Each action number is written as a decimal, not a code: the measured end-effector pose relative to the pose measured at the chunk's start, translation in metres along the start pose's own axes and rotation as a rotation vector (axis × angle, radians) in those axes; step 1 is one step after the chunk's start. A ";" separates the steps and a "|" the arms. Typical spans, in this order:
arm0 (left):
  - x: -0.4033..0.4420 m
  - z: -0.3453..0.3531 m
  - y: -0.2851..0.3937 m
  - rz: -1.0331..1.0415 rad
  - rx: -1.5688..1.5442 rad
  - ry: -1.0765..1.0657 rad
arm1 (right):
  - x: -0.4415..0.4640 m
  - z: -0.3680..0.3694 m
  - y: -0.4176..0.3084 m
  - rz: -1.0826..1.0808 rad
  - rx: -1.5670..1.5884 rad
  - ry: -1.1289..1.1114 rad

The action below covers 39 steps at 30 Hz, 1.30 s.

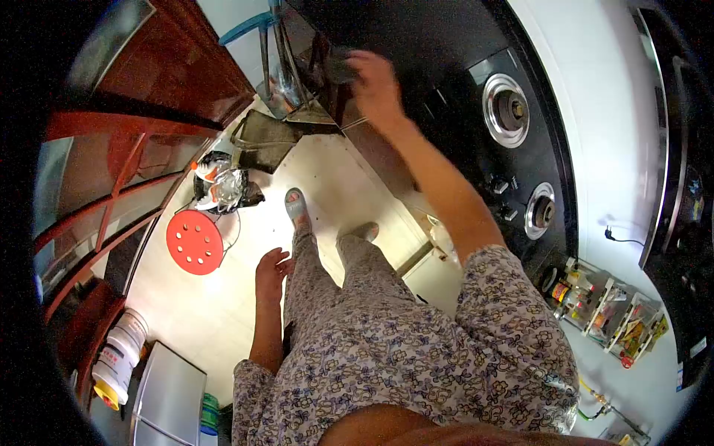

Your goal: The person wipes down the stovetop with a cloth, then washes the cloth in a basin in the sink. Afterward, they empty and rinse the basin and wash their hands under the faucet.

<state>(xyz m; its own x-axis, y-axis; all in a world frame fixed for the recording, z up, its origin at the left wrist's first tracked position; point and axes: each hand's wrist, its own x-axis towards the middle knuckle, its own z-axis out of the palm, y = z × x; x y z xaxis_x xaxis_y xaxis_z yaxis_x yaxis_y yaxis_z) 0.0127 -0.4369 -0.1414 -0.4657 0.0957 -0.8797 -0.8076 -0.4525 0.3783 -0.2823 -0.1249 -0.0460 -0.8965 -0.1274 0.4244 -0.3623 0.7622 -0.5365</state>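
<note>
I have my right hand (pixel 378 93) reaching out by the black counter (pixel 439 37), fingers bent at a dark object (pixel 341 68) right by their tips; it sinks into the shadow, so from here I cannot tell whether they grip it. A burner (pixel 507 110) sits to that hand's right. My left hand (pixel 272 269) hangs low beside my leg, half open, fingers loosely curled, apparently bare. A red stool (pixel 195 241) stands left of it, and a dark mat (pixel 266 143) lies ahead of it.

No text is legible; the red marks (pixel 109 357) on the white bucket (pixel 121 343) are too small to read.
</note>
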 end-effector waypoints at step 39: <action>0.029 -0.013 0.059 0.065 -0.121 0.016 | 0.107 0.092 0.086 0.019 -0.441 -0.033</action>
<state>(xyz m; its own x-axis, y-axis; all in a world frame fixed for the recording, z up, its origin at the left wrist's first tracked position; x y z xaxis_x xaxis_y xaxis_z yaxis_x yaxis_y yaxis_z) -0.0436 -0.4720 -0.1483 -0.5093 0.0485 -0.8592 -0.7257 -0.5609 0.3985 -0.4331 -0.1312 -0.1140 -0.9120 -0.1256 0.3904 -0.2087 0.9616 -0.1783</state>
